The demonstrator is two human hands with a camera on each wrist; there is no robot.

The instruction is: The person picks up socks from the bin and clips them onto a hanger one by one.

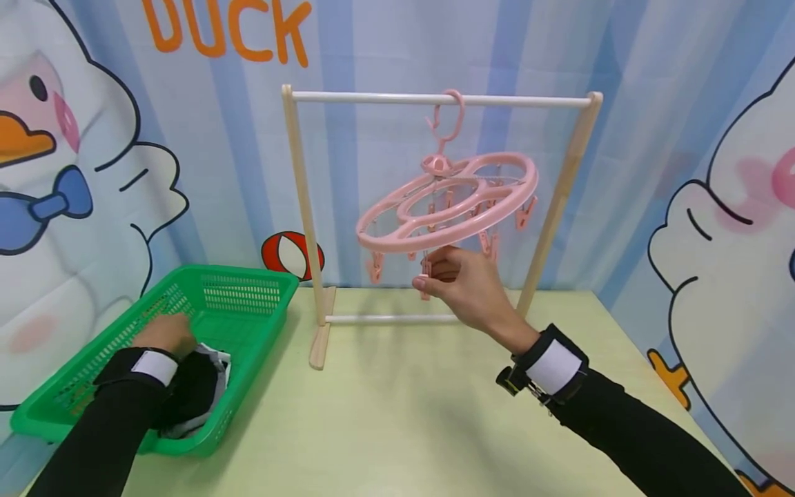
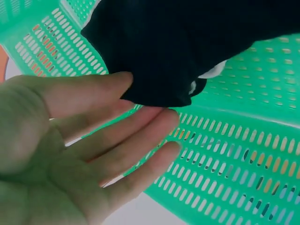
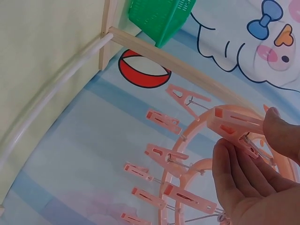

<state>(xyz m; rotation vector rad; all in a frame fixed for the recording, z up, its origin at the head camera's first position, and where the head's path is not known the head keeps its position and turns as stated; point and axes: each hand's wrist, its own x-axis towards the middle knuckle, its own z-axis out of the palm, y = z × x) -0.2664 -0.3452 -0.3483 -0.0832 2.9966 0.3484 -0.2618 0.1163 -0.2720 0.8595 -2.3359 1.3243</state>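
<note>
In the head view, my left hand [image 1: 163, 336] reaches down into a green plastic basket [image 1: 267, 345]. It pinches the lower edge of a black cloth [image 2: 154, 56], thumb on one face and fingers on the other. White material shows beside the black cloth. My right hand [image 1: 462, 283] is raised under the front rim of a pink oval clip hanger [image 1: 397, 244], where it pinches one pink clothespin [image 3: 236, 124] between thumb and fingers. The hanger tilts, its left side lower, and hangs by its hook from a white rod [image 1: 373, 99].
Wooden posts [image 1: 302, 207] hold the rod, with a lower white bar [image 1: 385, 319] near the pale table [image 1: 385, 414]. Several other clothespins [image 3: 161, 199] dangle from the hanger. A blue striped curtain [image 1: 236, 172] with duck drawings hangs behind.
</note>
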